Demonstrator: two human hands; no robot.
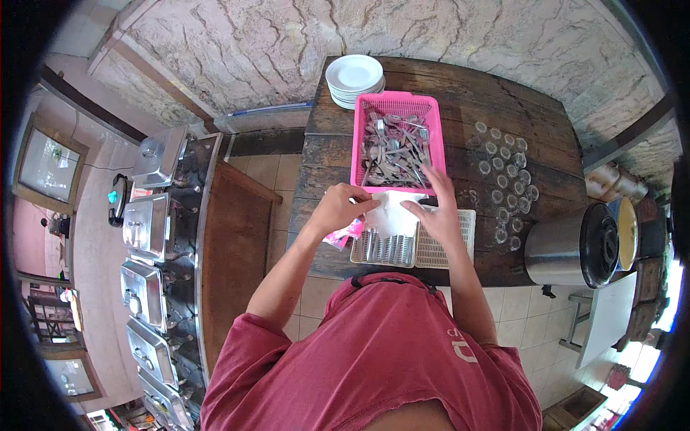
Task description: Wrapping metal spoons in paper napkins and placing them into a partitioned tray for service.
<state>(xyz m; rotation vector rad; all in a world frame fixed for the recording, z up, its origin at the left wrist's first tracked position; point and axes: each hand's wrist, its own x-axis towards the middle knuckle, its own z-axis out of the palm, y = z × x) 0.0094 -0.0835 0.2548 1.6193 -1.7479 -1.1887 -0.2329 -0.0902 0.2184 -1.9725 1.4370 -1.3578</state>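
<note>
My left hand [343,209] pinches the left edge of a white paper napkin [395,213] between thumb and forefinger. My right hand [443,211] is spread at the napkin's right side, its thumb against the paper and its fingers apart. Under the napkin sits a cream plastic basket [384,264] of two sections; several utensils [372,245] lie in the left one, while a lattice bottom shows in the right. Just beyond my hands stands a pink plastic basket [441,134] heaped with metal forks and other cutlery [396,151]. A pink plastic packet [345,234] lies below my left hand.
A stack of white plates [354,78] stands at the back of the dark wooden table [474,86]. Several drinking glasses [501,181] are grouped to the right, near a large lidded metal pot [560,245]. Chafing dishes [145,226] line a counter at left.
</note>
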